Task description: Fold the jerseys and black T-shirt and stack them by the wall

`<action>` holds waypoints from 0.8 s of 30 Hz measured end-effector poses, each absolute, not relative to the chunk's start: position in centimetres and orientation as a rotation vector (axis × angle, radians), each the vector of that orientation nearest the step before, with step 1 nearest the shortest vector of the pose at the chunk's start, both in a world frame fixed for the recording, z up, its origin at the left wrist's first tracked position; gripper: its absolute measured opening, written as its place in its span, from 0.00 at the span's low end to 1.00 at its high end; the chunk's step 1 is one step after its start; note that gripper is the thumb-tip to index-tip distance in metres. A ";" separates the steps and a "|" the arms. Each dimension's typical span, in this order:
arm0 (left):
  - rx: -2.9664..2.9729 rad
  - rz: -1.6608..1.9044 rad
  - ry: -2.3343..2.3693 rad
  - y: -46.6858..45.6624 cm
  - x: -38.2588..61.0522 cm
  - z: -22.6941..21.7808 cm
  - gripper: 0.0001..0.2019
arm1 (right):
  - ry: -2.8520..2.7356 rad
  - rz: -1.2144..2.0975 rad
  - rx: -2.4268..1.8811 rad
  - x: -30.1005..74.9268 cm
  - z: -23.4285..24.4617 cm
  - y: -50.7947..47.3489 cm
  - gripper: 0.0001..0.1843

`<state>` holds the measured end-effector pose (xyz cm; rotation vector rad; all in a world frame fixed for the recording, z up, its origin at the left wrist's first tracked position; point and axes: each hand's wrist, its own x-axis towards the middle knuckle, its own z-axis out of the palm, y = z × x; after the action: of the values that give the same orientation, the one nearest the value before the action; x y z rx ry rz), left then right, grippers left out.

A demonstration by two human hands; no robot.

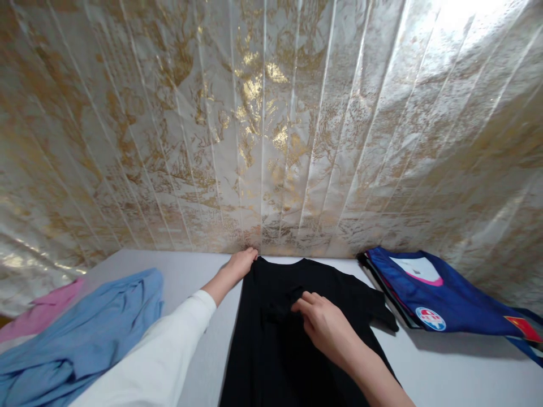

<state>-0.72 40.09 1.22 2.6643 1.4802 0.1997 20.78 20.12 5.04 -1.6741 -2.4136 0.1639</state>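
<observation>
A black T-shirt (pixel 311 356) lies spread on the white table, its neckline toward the wall. Its left side is turned inward, so that sleeve lies bunched over the chest, while the right sleeve (pixel 379 310) sticks out flat. At the far left corner by the collar, my left hand (pixel 242 263) has its fingers closed on the shirt's edge. My right hand (pixel 320 322) is over the chest, thumb and fingers pinched on the bunched black sleeve (pixel 282 308). The fabric between those fingertips is partly hidden.
A crumpled light blue garment (pixel 97 328) and a pink one (pixel 44 308) lie at the left. On the right sits a folded stack with a navy blue shirt (pixel 458 299) on top. A shiny gold-and-silver patterned covering (pixel 271 141) rises behind the white table (pixel 203 362).
</observation>
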 end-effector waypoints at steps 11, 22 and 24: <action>2.769 0.228 1.262 40.3 -2.3 2.0 0.13 | -2.370 -0.143 -1.551 15.9 1.1 21.1 0.08; 2.759 0.282 1.326 40.3 -2.4 1.1 0.13 | -2.298 -0.059 -1.480 16.6 0.3 20.6 0.13; 2.745 0.324 1.343 39.4 -2.4 1.5 0.12 | -2.293 0.049 -1.454 16.5 1.5 19.8 0.14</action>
<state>-2.45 39.43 1.50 2.7446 1.3434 0.3237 16.55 19.80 1.49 -1.4540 -2.2928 0.0491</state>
